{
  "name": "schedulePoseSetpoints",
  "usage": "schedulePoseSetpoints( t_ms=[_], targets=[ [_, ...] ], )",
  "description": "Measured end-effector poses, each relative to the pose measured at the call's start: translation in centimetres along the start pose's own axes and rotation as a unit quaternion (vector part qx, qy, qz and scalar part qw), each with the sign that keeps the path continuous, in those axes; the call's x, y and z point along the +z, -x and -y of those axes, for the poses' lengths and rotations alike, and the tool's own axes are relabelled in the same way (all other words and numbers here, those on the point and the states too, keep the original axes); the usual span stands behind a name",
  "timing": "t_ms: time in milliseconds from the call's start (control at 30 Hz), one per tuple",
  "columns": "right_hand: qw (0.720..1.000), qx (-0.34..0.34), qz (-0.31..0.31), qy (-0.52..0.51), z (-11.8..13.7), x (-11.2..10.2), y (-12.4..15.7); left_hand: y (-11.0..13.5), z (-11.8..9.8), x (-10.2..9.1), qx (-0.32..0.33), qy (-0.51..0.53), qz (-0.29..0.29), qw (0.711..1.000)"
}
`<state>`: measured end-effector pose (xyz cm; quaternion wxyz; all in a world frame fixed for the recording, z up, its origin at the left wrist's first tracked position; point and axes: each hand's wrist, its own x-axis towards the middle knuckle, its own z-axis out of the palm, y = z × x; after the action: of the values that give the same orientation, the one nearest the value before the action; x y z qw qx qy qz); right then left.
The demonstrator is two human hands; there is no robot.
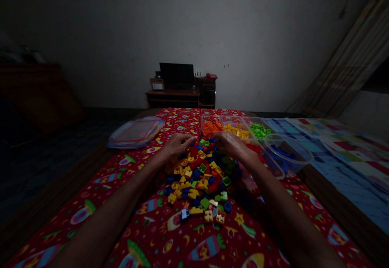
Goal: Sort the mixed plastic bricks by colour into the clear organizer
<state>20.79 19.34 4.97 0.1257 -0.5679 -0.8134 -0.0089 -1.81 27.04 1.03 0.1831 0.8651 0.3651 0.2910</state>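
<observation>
Red cloth (pixel 204 235), printed with rockets and stars, covers the table in front of us, and on its middle we see a loose pile of plastic toy bricks (pixel 188 174) in yellow, blue, green and red. Our left hand (pixel 180 144) is at the pile's far left edge, fingers bent forward with thumb and forefinger close together; we cannot tell whether a brick is pinched there. Our right hand (pixel 230 143) arches over the far right edge, fingers curled down and their tips hidden in shadow, so we cannot tell what, if anything, it grasps.

Beyond and beside the right hand stand clear plastic containers: we make out orange pieces (pixel 212 127), amber pieces (pixel 235 131) and lime-green pieces (pixel 260 131), with dark blue pieces (pixel 283 151) nearer, by the clear tub (pixel 304 156). Left of the pile, well apart from it, lies a stack of translucent lids (pixel 136 132). Near the pile's front right edge we spot a blue wheel (pixel 227 207).
</observation>
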Motion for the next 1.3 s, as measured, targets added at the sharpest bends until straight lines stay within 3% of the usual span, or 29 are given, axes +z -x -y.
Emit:
schedulePoseSetpoints(
  t_ms=[133,333,467,567,667,867,967,1100,1300],
  targets=[
    [1.0,-0.018,0.001,0.017,-0.1,0.6,-0.3,-1.2,0.7,1.6,0.043,-0.049,-0.028,0.997],
    [1.0,0.003,0.005,0.019,-0.3,0.5,-0.3,-3.1,0.1,3.5,0.001,0.003,0.093,0.996],
    [1.0,0.027,-0.006,0.004,-0.3,0.0,-0.1,-3.0,-0.2,3.4,-0.018,0.014,0.068,0.997],
    [0.999,0.034,-0.023,-0.032,-0.4,-0.3,0.0,-2.5,-0.4,2.8,-0.009,0.126,0.063,0.99],
    [0.995,0.006,-0.044,-0.091,-0.5,-0.4,-0.1,-2.0,-1.0,2.1,-0.019,0.265,0.084,0.96],
    [0.993,-0.075,0.001,-0.096,0.2,0.0,-0.3,-1.1,-2.7,1.8,-0.072,0.347,0.094,0.93],
    [0.998,-0.037,-0.005,-0.06,0.1,-0.3,-0.2,-0.8,-2.9,1.8,-0.085,0.335,0.08,0.935],
    [0.998,0.031,-0.051,-0.025,-1.4,-1.4,-0.1,-0.6,-2.3,1.0,-0.058,0.222,0.063,0.971],
    [0.968,0.215,-0.12,0.036,-7.2,-2.8,1.2,0.3,-3.1,-1.3,0.038,0.044,0.143,0.988]
  ],
)
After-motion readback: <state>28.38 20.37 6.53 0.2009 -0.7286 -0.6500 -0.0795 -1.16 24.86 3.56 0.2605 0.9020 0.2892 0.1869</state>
